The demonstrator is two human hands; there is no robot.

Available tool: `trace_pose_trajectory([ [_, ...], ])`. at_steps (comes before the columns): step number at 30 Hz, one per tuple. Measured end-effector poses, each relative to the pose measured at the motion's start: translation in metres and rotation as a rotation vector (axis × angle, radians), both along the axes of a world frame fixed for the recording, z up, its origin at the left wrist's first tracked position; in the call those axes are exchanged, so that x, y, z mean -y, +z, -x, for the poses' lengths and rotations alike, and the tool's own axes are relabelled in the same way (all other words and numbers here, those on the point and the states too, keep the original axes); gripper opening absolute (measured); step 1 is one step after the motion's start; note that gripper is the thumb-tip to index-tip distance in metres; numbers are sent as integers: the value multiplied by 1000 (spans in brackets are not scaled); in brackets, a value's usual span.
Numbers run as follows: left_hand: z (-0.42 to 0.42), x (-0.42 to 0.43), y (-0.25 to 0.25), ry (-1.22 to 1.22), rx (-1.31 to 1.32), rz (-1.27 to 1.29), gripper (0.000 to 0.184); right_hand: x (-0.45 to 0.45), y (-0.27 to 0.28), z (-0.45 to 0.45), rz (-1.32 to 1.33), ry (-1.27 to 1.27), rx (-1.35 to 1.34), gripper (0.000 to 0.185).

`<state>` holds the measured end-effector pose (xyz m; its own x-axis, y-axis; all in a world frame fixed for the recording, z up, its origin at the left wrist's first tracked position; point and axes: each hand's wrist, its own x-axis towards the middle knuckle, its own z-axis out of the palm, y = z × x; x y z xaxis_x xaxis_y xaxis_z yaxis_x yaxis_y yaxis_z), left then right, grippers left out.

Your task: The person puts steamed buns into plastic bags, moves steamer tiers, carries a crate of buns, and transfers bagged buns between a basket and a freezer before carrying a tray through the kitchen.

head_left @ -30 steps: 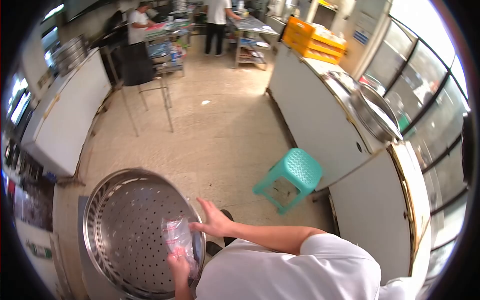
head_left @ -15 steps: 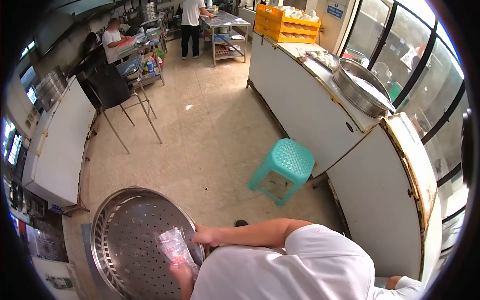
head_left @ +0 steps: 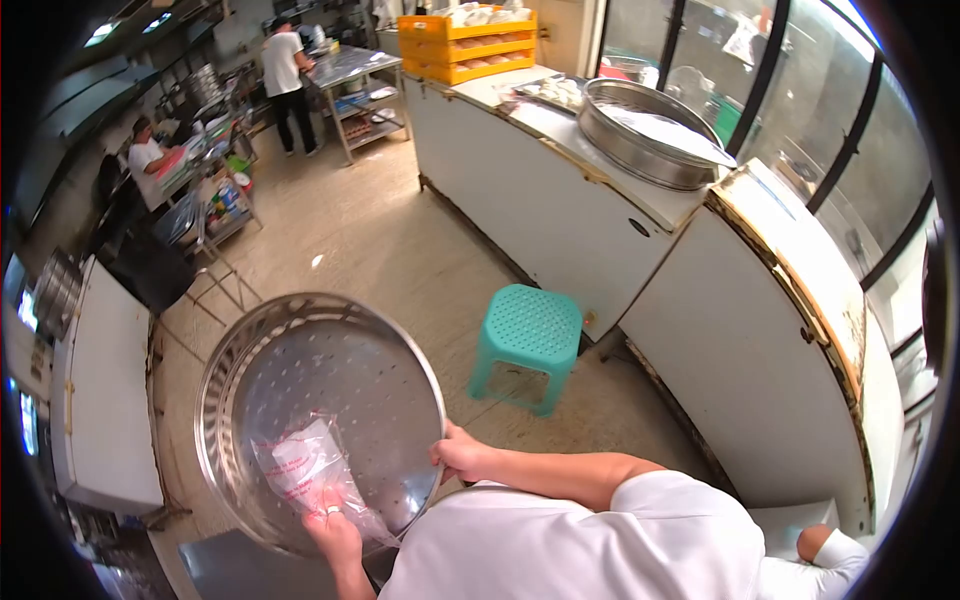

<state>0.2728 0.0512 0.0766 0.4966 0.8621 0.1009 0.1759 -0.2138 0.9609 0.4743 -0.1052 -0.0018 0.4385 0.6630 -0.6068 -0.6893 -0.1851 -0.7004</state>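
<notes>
A large round metal steamer basket (head_left: pixel 390 375) with a perforated bottom and slotted wall is held in front of me, tilted. My right hand (head_left: pixel 460 452) grips its rim on the right side. My left hand (head_left: pixel 334 530), with a ring on one finger, is closed on a clear plastic bag (head_left: pixel 292 462) with red print and whitish contents. The bag lies against the inside of the basket, towards its near edge. Whether my left hand also grips the rim is hidden by the bag.
A green plastic stool (head_left: pixel 530 318) stands ahead. White chest units (head_left: pixel 520 170) line the right, bearing another round metal steamer (head_left: pixel 650 150) and yellow crates (head_left: pixel 468 50). A black chair (head_left: pixel 150 265) is at left. Two people work farther back, one at a metal table (head_left: pixel 350 66).
My view has turned to the right. The steamer basket has come up and forward in view, now overlapping the chair legs. Both hands keep their holds, and the bag's print shows more plainly.
</notes>
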Motion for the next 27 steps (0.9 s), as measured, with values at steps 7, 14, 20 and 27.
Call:
trace_pose_trajectory([
  [7,-125,27,45,-365,395,319,25,117,26,-66,-78,-547,11,66],
  [14,-226,14,47,-816,532,487,19,195,93,-63,-232,-1143,97,46],
  [20,-308,14,40,-975,348,589,23,225,134,-68,-332,-1562,236,39],
  [27,-364,28,53,-1255,69,561,14,290,185,-107,-260,-1796,357,43],
])
